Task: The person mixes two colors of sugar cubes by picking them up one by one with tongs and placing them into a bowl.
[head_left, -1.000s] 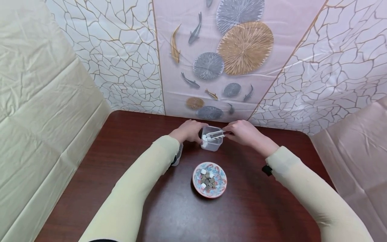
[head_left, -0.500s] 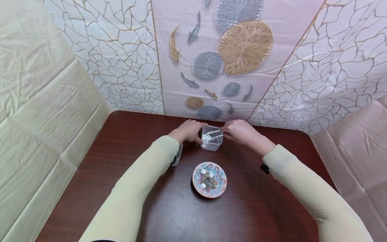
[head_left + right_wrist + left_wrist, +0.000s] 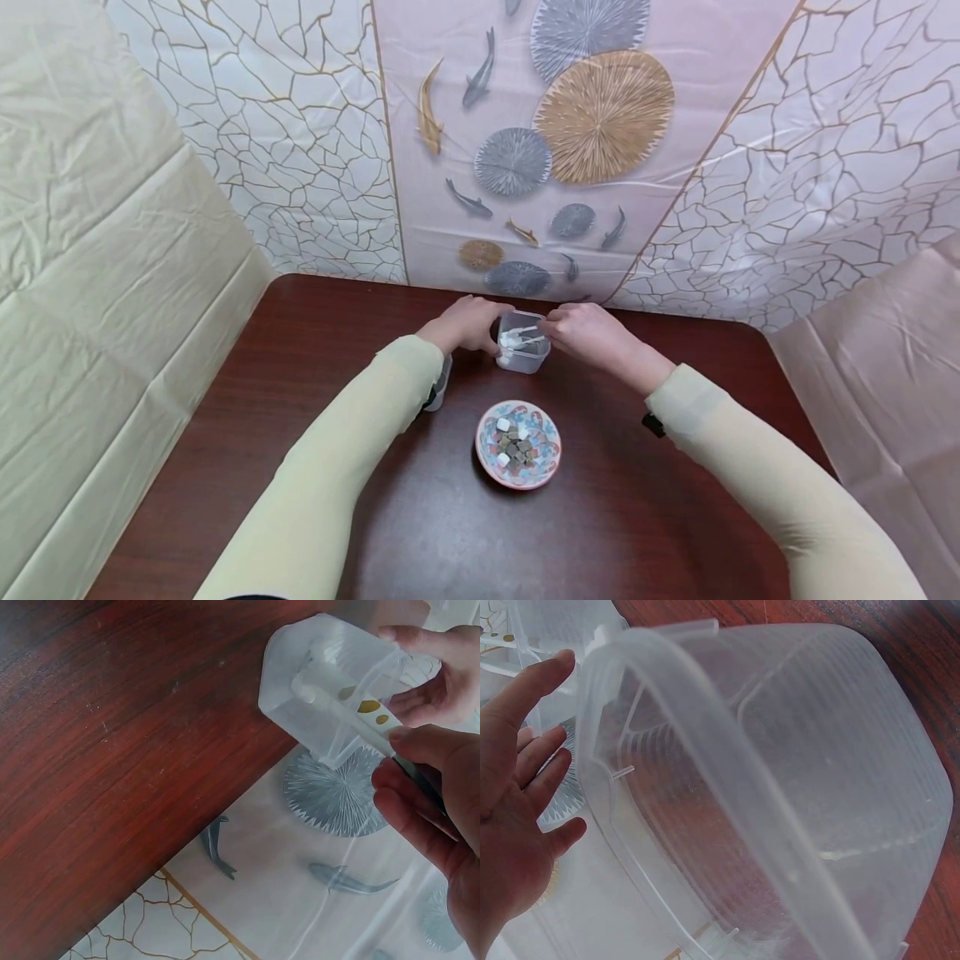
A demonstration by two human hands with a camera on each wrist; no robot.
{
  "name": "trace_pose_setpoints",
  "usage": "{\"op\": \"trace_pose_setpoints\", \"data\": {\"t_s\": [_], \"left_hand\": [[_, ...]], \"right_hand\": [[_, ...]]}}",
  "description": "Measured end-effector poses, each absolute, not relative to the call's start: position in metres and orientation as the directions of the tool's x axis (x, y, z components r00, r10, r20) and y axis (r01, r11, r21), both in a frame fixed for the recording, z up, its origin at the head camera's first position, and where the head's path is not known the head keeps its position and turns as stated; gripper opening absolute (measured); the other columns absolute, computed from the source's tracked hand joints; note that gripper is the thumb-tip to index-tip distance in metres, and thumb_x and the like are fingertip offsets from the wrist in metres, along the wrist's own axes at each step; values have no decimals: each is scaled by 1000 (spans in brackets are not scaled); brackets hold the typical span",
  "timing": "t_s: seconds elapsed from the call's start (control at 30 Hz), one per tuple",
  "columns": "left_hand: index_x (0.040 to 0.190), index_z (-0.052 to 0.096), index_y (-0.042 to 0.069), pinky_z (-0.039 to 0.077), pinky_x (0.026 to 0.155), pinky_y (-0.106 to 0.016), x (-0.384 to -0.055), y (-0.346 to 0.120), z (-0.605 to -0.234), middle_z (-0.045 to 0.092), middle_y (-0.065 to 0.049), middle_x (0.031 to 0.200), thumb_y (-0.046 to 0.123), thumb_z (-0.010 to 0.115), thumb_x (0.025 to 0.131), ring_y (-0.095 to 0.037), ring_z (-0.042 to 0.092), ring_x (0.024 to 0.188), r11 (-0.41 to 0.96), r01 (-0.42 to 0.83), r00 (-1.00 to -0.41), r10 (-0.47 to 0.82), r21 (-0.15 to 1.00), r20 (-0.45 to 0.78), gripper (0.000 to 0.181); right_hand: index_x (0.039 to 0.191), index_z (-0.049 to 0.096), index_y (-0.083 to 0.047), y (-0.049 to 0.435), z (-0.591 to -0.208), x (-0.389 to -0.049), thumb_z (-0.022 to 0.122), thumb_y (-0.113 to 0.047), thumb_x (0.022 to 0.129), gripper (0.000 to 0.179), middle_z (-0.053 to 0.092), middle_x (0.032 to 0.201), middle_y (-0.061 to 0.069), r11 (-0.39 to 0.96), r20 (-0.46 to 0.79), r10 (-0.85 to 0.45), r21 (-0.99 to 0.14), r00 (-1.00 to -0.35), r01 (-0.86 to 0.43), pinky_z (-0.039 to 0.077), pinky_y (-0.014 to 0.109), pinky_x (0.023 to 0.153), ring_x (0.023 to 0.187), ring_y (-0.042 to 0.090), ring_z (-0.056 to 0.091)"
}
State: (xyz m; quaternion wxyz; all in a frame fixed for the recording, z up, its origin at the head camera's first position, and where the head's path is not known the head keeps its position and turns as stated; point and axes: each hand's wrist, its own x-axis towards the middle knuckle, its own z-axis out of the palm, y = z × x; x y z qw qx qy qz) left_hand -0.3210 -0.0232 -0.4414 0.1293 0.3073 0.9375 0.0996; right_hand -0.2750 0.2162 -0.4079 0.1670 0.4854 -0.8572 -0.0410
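At the back of the table a small clear plastic container [image 3: 522, 362] stands with white pieces [image 3: 506, 357] inside. My left hand [image 3: 471, 323] holds its left side, thumb toward me and fingers toward the back. My right hand [image 3: 585, 332] grips tongs [image 3: 341, 712] with pale arms and a dark handle. Their tips reach into the container at the white pieces; whether they pinch one I cannot tell. Nearer me sits a patterned plate [image 3: 517, 479] with several brown cubes [image 3: 514, 451] and a few white cubes [image 3: 503, 425] on it.
A second clear container [image 3: 840, 750] stands under my left wrist, partly hidden by the sleeve in the head view. The dark red wooden table [image 3: 630, 508] ends at a patterned cloth backdrop [image 3: 322, 167] just behind the first container.
My right hand has moved a little to the left, taking the tongs further into the container. The left hand keeps its place at the container, and the plate stays put.
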Motion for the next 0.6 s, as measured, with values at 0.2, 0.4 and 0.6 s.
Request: {"op": "trace_pose_setpoints", "data": {"t_s": [0.2, 0.4, 0.6], "left_hand": [[162, 49, 18, 36, 122, -46, -320, -24, -441, 58, -6, 157, 39, 86, 92, -27, 54, 143, 793, 552, -778, 601, 258, -184, 82], [163, 46, 18, 34, 124, -47, -321, -23, -439, 56, -5, 158, 40, 85, 92, -27, 53, 145, 790, 563, -768, 609, 242, -198, 85], [164, 45, 19, 34, 124, -47, -323, -24, -441, 57, -4, 158, 42, 84, 93, -26, 53, 144, 788, 569, -764, 613, 237, -201, 85]], "right_hand": [[96, 79, -4, 217, -409, -275, 81, 1, 89, 8, 73, 84, 9, 541, 240, -836, 206, -494, -815, 58, 46, 62, 74, 28, 71], [97, 80, -4, 219, -407, -277, 81, 0, 90, 9, 75, 85, 8, 545, 229, -832, 171, -505, -821, 59, 45, 65, 75, 27, 72], [102, 82, -1, 223, -403, -278, 82, 1, 89, 13, 77, 89, 10, 562, 227, -816, 91, -532, -822, 61, 46, 71, 80, 27, 75]]}}
